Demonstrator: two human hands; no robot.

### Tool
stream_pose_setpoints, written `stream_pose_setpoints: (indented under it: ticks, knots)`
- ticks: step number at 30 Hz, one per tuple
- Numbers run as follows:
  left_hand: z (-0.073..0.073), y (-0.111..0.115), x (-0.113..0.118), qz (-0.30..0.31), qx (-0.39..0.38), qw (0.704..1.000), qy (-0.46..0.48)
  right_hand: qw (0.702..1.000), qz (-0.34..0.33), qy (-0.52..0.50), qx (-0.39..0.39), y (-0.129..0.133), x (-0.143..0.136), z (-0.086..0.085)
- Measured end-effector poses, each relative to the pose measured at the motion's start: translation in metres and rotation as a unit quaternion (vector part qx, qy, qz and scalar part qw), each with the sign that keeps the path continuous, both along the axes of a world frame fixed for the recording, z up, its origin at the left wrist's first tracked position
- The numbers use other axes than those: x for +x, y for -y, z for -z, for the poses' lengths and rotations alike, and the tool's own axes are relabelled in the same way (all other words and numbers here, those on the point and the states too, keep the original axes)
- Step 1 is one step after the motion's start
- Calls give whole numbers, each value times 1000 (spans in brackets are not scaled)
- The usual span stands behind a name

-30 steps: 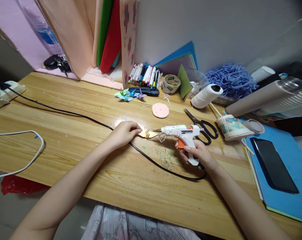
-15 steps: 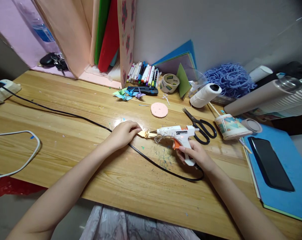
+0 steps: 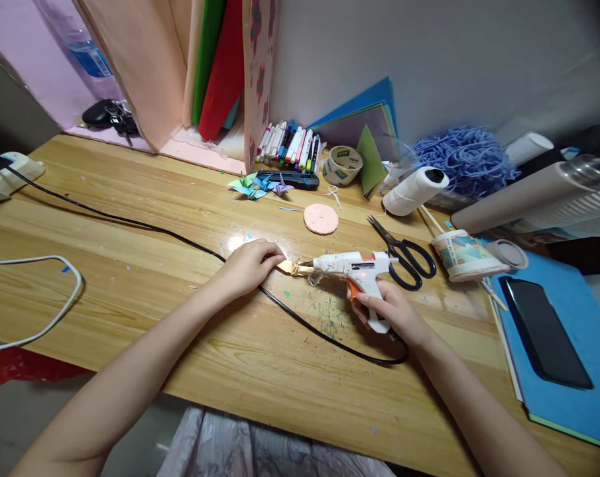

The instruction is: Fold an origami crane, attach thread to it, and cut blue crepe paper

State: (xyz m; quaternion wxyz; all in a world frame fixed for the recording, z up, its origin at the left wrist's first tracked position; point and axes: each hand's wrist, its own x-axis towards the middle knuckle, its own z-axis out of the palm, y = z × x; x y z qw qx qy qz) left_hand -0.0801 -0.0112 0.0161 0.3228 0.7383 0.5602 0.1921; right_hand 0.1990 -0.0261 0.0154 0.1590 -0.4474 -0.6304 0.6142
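Note:
Between the fingertips of my left hand (image 3: 254,266) is one end of a small yellow folded-paper piece (image 3: 290,267), held low over the table. My right hand (image 3: 390,308) grips a white glue gun (image 3: 352,265) by its handle, fingers at the orange trigger (image 3: 353,289). The gun's nozzle points left and meets the yellow paper; whether it touches is too small to tell. Behind them lie a round pink disc (image 3: 321,218) and several folded paper cranes (image 3: 260,185) in green, blue and purple.
Black scissors (image 3: 404,255) lie just behind the gun. A black cable (image 3: 309,324) runs under my left wrist. Farther back are markers (image 3: 290,146), a tape roll (image 3: 343,165) and a thread spool (image 3: 416,191). A phone (image 3: 545,331) rests on a blue folder (image 3: 585,311) at the right.
The whole view has shifted slightly, so things on the table appear a little farther right. Both hands keep their holds on the yellow paper and the glue gun.

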Motion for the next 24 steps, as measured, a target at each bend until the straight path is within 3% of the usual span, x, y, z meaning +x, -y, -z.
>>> stream_pose_setpoints:
  ticks: [4, 8, 13, 19, 24]
  knots:
    - [1, 0, -1, -10, 2, 1000, 3, 1000, 18, -19, -13, -1, 5, 4]
    - [0, 1, 1, -47, 2, 999, -1, 993, 90, -78, -4, 0, 8, 5]
    - [-6, 5, -2, -70, 12, 997, -16, 968, 154, -199, 11, 6, -6, -8]
    - [-30, 16, -15, -141, 32, 989, -16, 941, 106, -319, 31, 14, -55, -44]
    - [-69, 58, -27, -177, 74, 975, 113, 941, 36, -333, 43, 11, -124, -65]
